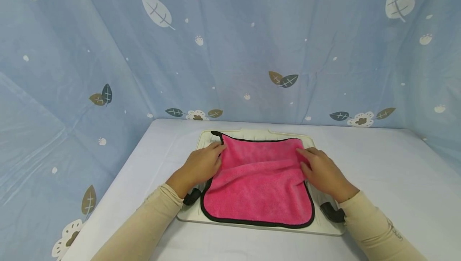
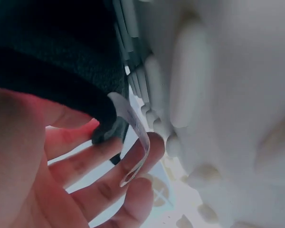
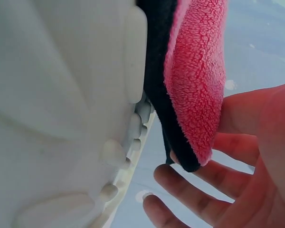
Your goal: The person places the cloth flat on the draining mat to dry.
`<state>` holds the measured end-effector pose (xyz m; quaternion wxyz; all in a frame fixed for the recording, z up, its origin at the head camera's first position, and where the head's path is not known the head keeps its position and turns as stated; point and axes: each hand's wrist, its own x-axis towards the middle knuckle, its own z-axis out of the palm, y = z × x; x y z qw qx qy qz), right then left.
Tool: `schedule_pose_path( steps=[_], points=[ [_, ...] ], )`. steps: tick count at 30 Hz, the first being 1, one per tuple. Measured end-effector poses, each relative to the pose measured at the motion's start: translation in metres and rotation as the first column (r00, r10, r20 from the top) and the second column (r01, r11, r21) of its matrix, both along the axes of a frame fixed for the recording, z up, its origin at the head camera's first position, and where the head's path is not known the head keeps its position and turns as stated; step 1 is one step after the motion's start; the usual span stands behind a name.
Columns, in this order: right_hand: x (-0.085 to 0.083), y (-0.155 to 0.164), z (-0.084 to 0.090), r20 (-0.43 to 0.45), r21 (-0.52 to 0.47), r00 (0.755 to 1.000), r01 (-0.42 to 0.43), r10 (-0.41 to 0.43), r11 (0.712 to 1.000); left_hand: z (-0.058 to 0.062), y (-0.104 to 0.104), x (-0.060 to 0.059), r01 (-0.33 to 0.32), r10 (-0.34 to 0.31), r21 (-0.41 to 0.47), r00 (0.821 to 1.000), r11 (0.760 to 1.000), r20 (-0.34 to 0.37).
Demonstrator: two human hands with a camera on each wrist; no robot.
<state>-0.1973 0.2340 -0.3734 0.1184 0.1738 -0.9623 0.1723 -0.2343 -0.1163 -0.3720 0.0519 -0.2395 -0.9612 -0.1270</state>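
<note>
A pink plush cloth (image 1: pixel 259 197) with black edging spreads over a cream ridged tray (image 1: pixel 189 215), a fold running across its middle. My left hand (image 1: pixel 201 165) pinches the cloth's left edge, near the far corner where a small black loop sticks out. In the left wrist view a white label (image 2: pixel 133 126) hangs from the black edging across my fingers. On the opposite side my right hand (image 1: pixel 325 173) pinches the right edge. The right wrist view shows that edge of the cloth (image 3: pixel 197 76) raised off the tray, my lower fingers spread behind it.
The tray lies on a white-covered table (image 1: pixel 389 173). Behind and to the left hangs a blue curtain (image 1: pixel 230 53) with leaf and flower prints. A black curved piece (image 1: pixel 332 212) sits beside the right wrist, and another black piece (image 1: pixel 192 196) by the left wrist.
</note>
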Motion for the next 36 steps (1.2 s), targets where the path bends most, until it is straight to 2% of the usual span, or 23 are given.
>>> schedule_pose_path(
  steps=[12, 22, 29, 36],
  points=[
    [-0.0010, -0.0011, 0.0028, -0.068, -0.069, 0.997, 0.015, -0.020, 0.998, 0.0018, 0.0014, -0.0022, -0.054, 0.062, 0.059, 0.987, 0.997, -0.146],
    [-0.0009, -0.0014, 0.0021, -0.110, -0.097, 0.994, 0.013, -0.024, 0.995, 0.0018, 0.0009, -0.0014, -0.040, 0.051, 0.083, 0.991, 0.996, -0.128],
    [-0.0023, -0.0012, -0.0012, -0.080, -0.100, 0.997, -0.012, 0.004, 0.995, 0.0008, 0.0010, -0.0019, -0.046, 0.054, 0.063, 0.990, 0.997, -0.133],
    [-0.0019, -0.0021, -0.0004, -0.050, -0.112, 0.999, -0.009, 0.003, 0.994, 0.0032, 0.0019, -0.0005, -0.059, 0.070, 0.093, 0.991, 0.994, -0.113]
  ],
)
